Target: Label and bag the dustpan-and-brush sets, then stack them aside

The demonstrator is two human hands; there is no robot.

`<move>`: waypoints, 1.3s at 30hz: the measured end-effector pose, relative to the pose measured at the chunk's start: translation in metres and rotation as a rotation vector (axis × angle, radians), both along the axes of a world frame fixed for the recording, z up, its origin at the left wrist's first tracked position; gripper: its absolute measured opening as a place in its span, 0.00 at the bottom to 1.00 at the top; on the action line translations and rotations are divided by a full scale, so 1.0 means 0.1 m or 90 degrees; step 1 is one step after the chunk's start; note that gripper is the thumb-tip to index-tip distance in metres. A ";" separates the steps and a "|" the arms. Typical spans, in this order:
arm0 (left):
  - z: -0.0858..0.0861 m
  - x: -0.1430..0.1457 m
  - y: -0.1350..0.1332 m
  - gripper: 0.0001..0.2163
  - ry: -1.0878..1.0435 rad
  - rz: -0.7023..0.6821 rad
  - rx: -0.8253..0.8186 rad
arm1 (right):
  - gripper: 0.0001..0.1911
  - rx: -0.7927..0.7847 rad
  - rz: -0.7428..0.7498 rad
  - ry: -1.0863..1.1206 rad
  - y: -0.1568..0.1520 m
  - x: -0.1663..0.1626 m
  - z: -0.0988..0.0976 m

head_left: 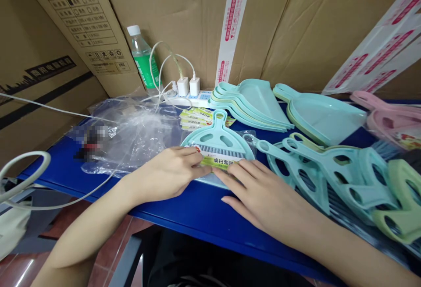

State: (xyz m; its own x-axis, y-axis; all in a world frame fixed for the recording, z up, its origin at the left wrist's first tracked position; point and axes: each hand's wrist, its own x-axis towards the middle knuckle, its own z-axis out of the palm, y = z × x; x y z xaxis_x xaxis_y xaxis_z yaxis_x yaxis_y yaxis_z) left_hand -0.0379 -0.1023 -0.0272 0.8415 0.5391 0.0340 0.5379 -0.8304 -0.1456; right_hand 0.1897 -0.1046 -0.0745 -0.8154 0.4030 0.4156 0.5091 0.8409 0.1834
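A teal mini brush [215, 140] lies in a teal dustpan on the blue table [194, 208], inside clear wrapping. A green and white paper label [221, 162] lies across the brush. My left hand [169, 173] pinches the label's left end between thumb and fingers. My right hand [259, 193] rests flat beside it, fingers stretched out and pressing the label's right end.
Stacked teal dustpans [253, 103] and another [320, 116] lie behind; teal and green brushes [332, 173] pile at the right, pink dustpans [391, 120] far right. Spare labels [197, 116], clear bags [131, 133], a power strip with chargers [189, 90], a water bottle [143, 61] and cardboard boxes stand behind.
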 end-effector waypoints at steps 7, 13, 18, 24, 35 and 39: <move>0.03 -0.03 0.02 0.19 -0.030 0.073 -0.051 | 0.15 0.012 -0.005 0.014 0.00 0.01 0.04; 0.07 -0.09 0.03 0.17 -0.057 0.092 -0.078 | 0.17 0.006 -0.012 0.036 0.01 0.05 0.10; 0.12 -0.20 0.06 0.19 -0.049 0.147 -0.094 | 0.19 -0.015 -0.017 0.052 0.04 0.10 0.13; 0.17 -0.27 0.09 0.21 -0.054 0.192 -0.101 | 0.21 -0.043 -0.020 0.053 0.07 0.18 0.21; 0.10 -0.22 0.10 0.13 -0.040 0.247 -0.129 | 0.17 -0.069 -0.038 0.045 0.09 0.26 0.24; 0.06 -0.19 0.12 0.08 -0.026 0.295 -0.144 | 0.09 -0.117 -0.064 0.012 0.09 0.27 0.22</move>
State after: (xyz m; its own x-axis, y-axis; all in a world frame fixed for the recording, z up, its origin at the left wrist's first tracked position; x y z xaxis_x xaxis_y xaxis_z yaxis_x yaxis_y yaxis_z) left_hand -0.0573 -0.0905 -0.0209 0.5127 0.8529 -0.0988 0.8584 -0.5115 0.0393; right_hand 0.2165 -0.0958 -0.0521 -0.7604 0.5517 0.3426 0.5934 0.8046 0.0215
